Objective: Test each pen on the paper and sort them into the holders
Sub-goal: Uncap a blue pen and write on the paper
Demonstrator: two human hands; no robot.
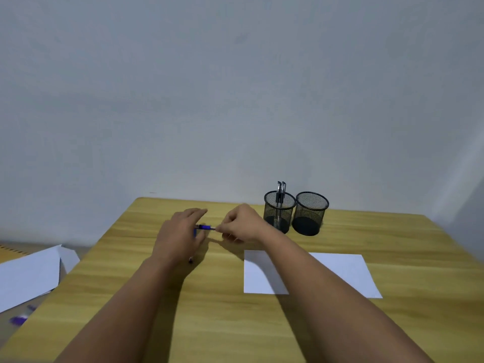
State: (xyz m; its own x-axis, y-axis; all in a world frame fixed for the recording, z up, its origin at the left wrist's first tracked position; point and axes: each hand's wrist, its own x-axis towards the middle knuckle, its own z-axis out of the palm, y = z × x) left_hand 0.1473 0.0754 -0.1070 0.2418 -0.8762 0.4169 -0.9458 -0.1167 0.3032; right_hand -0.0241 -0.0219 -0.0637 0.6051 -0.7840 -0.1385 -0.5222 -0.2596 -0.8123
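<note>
From the head view, a blue pen (205,227) lies level between the two hands, above the far middle of the wooden bench (162,305). The left hand (180,235) has its grip round the barrel end, though the fingers are blurred; the right hand (242,224) pinches the other end, probably the cap. Such a pen is likely light, stiff and smooth, so a firm hold on the ribbed blue section should stop it slipping as the cap comes off.

A white paper (343,273) lies flat on the bench near the right forearm. Two black mesh holders stand at the far edge, just beside each other: the left holder (279,212) carries two dark pens (280,191), the right holder (310,213) shows none. The bench top looks smooth. Behind is a plain pale wall (235,87); loose white sheets (28,273) lie off to the left.
</note>
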